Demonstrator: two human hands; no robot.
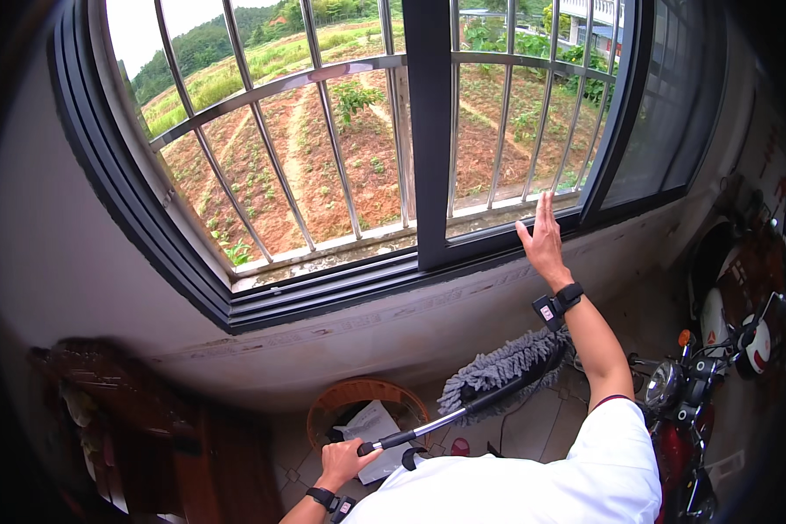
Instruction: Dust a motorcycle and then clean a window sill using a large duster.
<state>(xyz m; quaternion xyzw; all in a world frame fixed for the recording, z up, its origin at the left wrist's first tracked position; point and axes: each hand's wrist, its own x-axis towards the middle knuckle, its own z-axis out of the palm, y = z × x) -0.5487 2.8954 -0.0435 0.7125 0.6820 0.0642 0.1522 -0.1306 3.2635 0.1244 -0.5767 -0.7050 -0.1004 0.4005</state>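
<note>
My left hand [342,464] grips the black handle end of a duster with a metal pole [435,422]. The duster's shaggy grey chenille head [501,367] lies below the window, partly behind my right forearm. My right hand [542,241] is raised at the lower frame of a dark sliding window [432,252], fingers extended and thumb apart, holding nothing; whether it touches the frame or pane cannot be told. Curved metal security bars [333,144] stand outside the window. Each wrist wears a black strap with a small device.
A round wicker basket [319,407] with papers stands on the tiled floor below the window. Carved dark wooden furniture [216,458] is at the lower left. A red motorcycle [674,432] stands close on the right, with a white vehicle [714,321] behind it.
</note>
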